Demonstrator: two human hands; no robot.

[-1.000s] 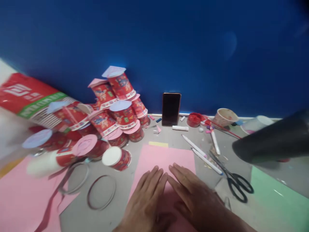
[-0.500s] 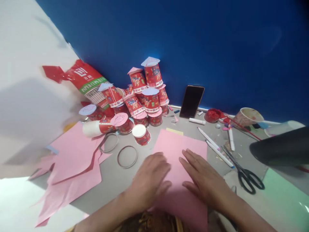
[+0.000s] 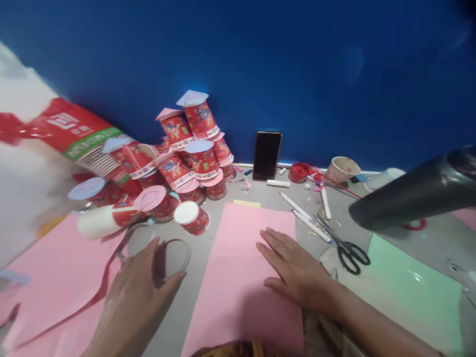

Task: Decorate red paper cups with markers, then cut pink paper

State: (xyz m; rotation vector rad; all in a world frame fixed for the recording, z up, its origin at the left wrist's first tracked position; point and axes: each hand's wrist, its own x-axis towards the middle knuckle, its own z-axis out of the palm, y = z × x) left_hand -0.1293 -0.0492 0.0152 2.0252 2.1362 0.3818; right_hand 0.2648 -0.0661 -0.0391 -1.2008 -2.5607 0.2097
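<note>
My right hand lies flat with its fingers stretched out on a pink paper sheet on the grey table. My left hand has reached to the left of the sheet. Its thumb and fingers curve around a thin ring lying on the table, touching its edge. A second ring lies just beyond, partly hidden by the fingers. A white-bottomed red paper cup lies on its side behind the rings.
A pile of red decorated cups with paper tops stands at the blue wall. A phone leans there. Markers and scissors lie right of the sheet, then green paper. A dark cylinder looms at right. Pink paper covers the left.
My left hand has left the pink sheet and moved left onto the ring. My right hand stays flat on the sheet. The view has swung.
</note>
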